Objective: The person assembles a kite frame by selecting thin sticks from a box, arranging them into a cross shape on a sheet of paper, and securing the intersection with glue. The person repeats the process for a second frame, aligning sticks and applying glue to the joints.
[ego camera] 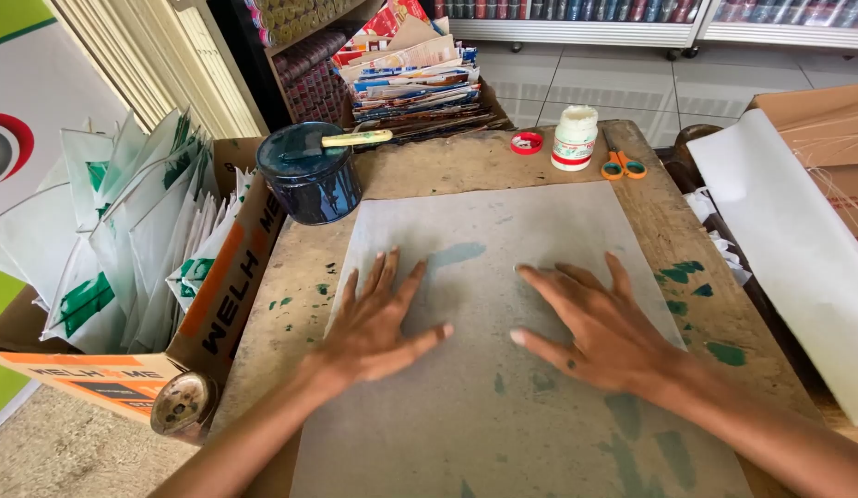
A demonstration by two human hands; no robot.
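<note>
Pressing flat on a large grey sheet of paper (503, 277), the left hand (378, 323) and right hand (600, 323) lie palm-down with fingers spread wide, pinching nothing. The sheet covers most of the paint-stained worktable (406, 166), its long axis running away from the person toward the blue tin (309, 175) and white glue bottle (574, 138). It looks thin, light and limp, easily creased, so it is probably best lifted by two corners or opposite edges.

Lying flat across the centre and lower frame, large grey paper sheet (503, 369), faintly showing green smudges, touching both spread palms.
</note>
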